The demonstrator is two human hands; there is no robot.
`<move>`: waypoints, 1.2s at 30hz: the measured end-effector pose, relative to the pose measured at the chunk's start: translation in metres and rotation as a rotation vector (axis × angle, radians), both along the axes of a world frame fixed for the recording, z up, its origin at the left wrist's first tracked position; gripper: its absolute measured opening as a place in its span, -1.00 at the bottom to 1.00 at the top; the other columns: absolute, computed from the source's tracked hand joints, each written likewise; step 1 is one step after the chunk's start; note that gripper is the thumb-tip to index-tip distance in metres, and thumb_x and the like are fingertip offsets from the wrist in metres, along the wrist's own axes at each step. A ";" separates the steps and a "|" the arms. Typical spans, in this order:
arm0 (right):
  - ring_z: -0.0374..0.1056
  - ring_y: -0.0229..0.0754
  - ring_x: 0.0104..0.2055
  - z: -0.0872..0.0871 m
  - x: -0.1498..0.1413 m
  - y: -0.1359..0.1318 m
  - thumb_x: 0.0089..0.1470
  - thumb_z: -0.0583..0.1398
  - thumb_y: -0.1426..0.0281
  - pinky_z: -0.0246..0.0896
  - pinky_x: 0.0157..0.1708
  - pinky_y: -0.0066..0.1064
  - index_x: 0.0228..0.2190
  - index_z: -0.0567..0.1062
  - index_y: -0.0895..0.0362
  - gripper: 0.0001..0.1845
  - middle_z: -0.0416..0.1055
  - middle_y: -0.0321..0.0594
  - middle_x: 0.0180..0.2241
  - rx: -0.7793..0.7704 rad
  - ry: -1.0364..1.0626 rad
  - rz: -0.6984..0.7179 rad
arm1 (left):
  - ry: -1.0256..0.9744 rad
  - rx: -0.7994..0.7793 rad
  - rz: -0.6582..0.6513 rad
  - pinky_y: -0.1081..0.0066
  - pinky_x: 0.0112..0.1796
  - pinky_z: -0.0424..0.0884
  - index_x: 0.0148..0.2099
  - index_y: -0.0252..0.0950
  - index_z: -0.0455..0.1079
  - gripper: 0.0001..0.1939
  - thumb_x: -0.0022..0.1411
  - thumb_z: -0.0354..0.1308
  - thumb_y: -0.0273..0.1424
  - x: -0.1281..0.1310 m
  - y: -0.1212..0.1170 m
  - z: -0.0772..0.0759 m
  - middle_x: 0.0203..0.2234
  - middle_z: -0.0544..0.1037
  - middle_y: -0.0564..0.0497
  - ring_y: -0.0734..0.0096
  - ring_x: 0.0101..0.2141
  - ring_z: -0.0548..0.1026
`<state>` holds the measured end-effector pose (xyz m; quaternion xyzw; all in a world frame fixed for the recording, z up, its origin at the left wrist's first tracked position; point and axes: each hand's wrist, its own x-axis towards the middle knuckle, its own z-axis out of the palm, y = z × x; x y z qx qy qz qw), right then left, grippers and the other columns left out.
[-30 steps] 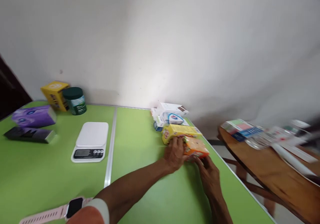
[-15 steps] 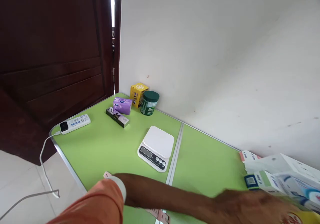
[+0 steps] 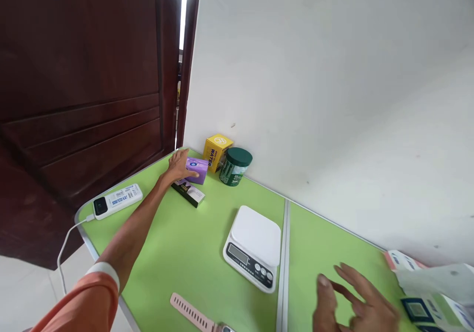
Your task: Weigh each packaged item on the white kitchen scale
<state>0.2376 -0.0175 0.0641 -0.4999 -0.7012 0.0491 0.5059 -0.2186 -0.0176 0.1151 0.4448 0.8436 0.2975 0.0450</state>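
My left hand reaches to the far left corner of the green table and closes its fingers round a purple packet. A dark flat box lies just in front of that packet. Behind it stand a yellow box and a green-lidded jar. My right hand hovers over the table at the lower right, fingers spread, holding nothing. A white kitchen scale sits between the two hands.
A white power bank with a cable lies at the table's left edge. A pink watch strap lies near the front edge. Several white and blue boxes are stacked at the right. A dark wooden door stands left of the table.
My view has swung from the right end of the table to its left. My left hand has left the boxes on the right, crossed over and taken hold of the purple packet. My right hand is now open.
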 end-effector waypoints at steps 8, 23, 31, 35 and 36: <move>0.56 0.08 -0.14 0.001 -0.067 -0.008 0.39 0.23 -0.14 0.49 -0.16 -0.09 0.16 0.56 0.10 -0.36 0.58 0.10 0.08 -0.064 0.082 0.223 | 0.095 -0.221 -0.152 0.00 0.29 0.34 0.29 -0.27 0.40 -0.23 0.08 0.58 -0.37 -0.016 0.022 -0.008 0.31 0.46 -0.33 -0.24 0.35 0.35; 0.58 0.14 -0.02 -0.009 -0.046 0.005 0.35 0.21 -0.17 0.35 -0.32 -0.24 0.16 0.53 0.11 -0.32 0.57 0.11 0.15 -0.238 0.212 0.188 | 0.033 0.119 -0.589 0.09 0.16 0.48 0.17 -0.23 0.47 -0.31 0.05 0.64 -0.26 0.081 -0.008 0.054 0.07 0.52 -0.11 -0.02 0.10 0.49; 0.41 0.29 0.31 -0.045 -0.030 0.024 0.37 0.08 -0.25 0.30 0.28 0.09 0.19 0.53 0.16 -0.20 0.54 0.16 0.24 -0.343 0.388 0.122 | -0.113 0.032 -0.875 0.02 0.15 0.50 0.11 -0.26 0.51 -0.28 0.02 0.65 -0.05 0.177 0.026 0.010 0.04 0.53 -0.19 -0.13 0.12 0.50; 0.36 0.32 0.41 -0.062 -0.029 0.031 0.35 0.09 -0.30 0.24 0.40 0.16 0.28 0.52 0.07 -0.15 0.50 0.07 0.34 -0.490 0.467 0.158 | -0.193 0.061 -0.885 -0.14 0.31 0.42 0.27 -0.21 0.51 -0.07 -0.06 0.67 0.05 0.183 0.027 0.008 0.15 0.55 -0.25 -0.26 0.27 0.46; 0.35 0.32 0.43 -0.065 -0.030 0.032 0.34 0.09 -0.32 0.23 0.42 0.17 0.31 0.50 0.06 -0.13 0.48 0.06 0.36 -0.521 0.493 0.179 | -0.246 0.079 -0.871 -0.18 0.35 0.39 0.35 -0.20 0.47 0.04 -0.09 0.67 0.08 0.182 0.025 0.007 0.22 0.52 -0.28 -0.30 0.32 0.44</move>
